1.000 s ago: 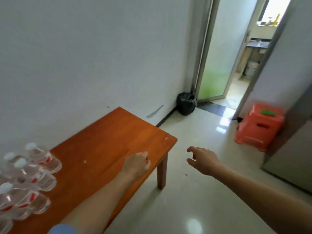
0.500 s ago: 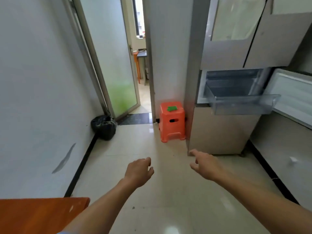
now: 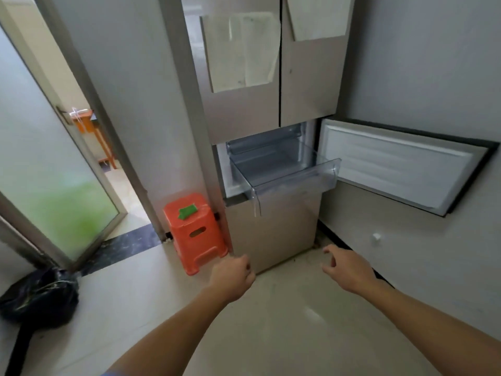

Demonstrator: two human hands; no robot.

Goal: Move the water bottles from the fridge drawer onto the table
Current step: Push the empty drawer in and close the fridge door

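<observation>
A grey fridge (image 3: 273, 234) stands ahead with its middle door (image 3: 401, 169) swung open to the right. Its clear plastic drawer (image 3: 292, 185) is pulled out, and I see no bottles in it. My left hand (image 3: 233, 275) hangs below the drawer with loosely curled fingers and holds nothing. My right hand (image 3: 347, 270) is stretched forward to its right, fingers relaxed and spread, also holding nothing. Both hands are well below and short of the drawer. The table and the water bottles are out of view.
An orange plastic stool (image 3: 195, 234) with a green item on top stands against the fridge's left side. A black rubbish bag (image 3: 40, 297) lies on the floor at the left. A frosted glass door (image 3: 54, 185) stands ajar beyond it. Paper sheets (image 3: 241, 50) hang on the fridge's upper doors.
My view has swung from the table with the bottles round to the fridge and come closer to it. Both hands stay raised in front, holding nothing.
</observation>
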